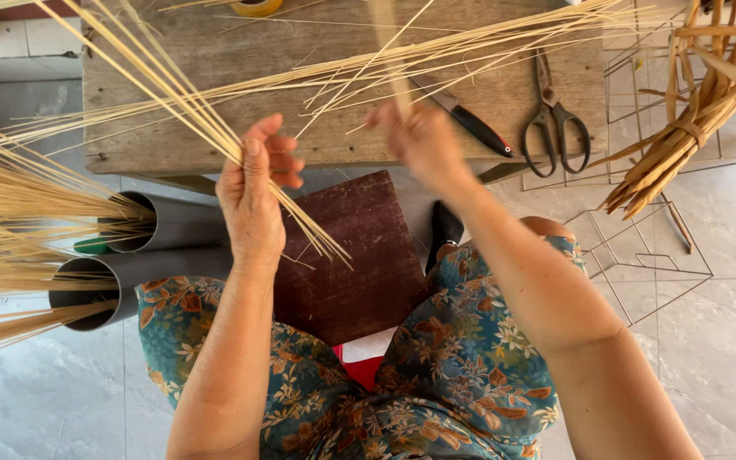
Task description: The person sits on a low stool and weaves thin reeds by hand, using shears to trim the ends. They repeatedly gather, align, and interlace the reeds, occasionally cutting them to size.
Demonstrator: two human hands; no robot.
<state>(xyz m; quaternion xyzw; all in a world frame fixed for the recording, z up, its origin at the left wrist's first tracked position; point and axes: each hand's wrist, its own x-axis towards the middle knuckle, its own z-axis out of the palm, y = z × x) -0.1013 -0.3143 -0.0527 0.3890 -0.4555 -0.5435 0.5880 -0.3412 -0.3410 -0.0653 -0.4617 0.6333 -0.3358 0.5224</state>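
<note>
My left hand [253, 192] has its grip closed around a bundle of thin bamboo strips [193, 106]; the strips run up and left from my fist and poke out below it toward the dark red board [359, 255] on my lap. My right hand [423, 140] is blurred, its grip pinched on a single flat strip [389, 60] that rises straight up over the wooden tabletop [172, 128]. Scissors [554, 128] and a black-handled knife [474, 123] lie to the right of it.
</note>
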